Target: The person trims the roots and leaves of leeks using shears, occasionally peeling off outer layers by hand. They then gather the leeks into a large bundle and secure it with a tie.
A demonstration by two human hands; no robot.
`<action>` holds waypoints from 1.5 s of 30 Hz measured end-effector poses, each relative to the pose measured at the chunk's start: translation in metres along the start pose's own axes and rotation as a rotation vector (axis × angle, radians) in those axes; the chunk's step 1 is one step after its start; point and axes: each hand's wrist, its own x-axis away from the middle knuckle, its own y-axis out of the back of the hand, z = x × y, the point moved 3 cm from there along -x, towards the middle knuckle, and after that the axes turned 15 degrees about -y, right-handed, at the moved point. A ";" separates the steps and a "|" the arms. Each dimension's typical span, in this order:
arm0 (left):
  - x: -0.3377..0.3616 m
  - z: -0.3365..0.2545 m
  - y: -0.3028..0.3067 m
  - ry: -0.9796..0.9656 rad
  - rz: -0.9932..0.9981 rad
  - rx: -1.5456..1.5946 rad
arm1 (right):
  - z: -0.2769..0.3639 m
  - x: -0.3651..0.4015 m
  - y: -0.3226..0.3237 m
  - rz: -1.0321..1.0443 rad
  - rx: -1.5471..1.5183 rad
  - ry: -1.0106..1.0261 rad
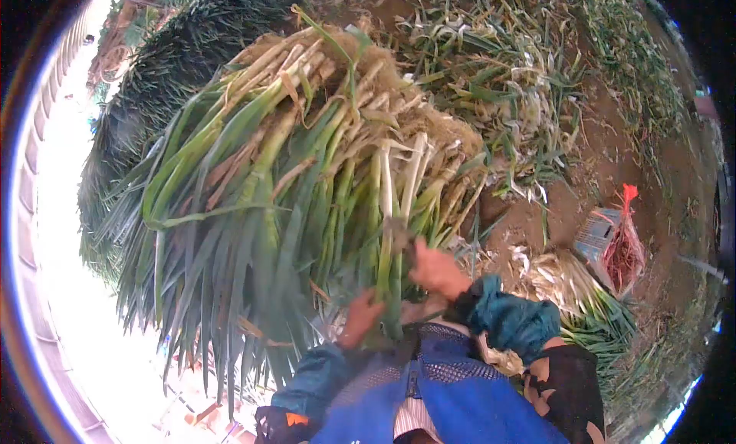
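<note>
A large pile of long green onions (264, 160) lies before me, roots at the top and dark leaves fanning down and left. Two peeled white stalks (386, 180) stand out at its right side, upright in my view. Low on the green part of these stalks, my left hand (362, 317) has its fingers closed around them. My right hand (438, 271) is closed and slightly blurred, just right of the stalks. From it a small dark, flat tool like a short knife (399, 233) reaches across the stalks where white turns to green.
Behind the pile, stripped leaves and peelings (498, 76) cover the soil. To the right lie peeled green onions (583, 291) with white ends upward. Beside them stands a grey crate (598, 237) with a red net bag (625, 252). More dark leaves (153, 91) are heaped at far left.
</note>
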 end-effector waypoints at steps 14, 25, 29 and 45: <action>-0.113 0.045 -0.040 -0.092 0.389 -0.545 | -0.039 -0.047 0.013 -0.148 -0.016 -0.071; -0.196 0.061 0.011 -0.066 -0.321 -0.896 | -0.009 -0.026 -0.039 0.029 -0.043 0.161; -0.206 0.018 0.007 0.036 -0.004 -0.804 | -0.010 -0.031 -0.021 0.035 -0.185 0.105; -0.221 0.062 0.024 0.049 -0.174 -0.171 | -0.007 0.028 0.016 0.122 -0.137 0.035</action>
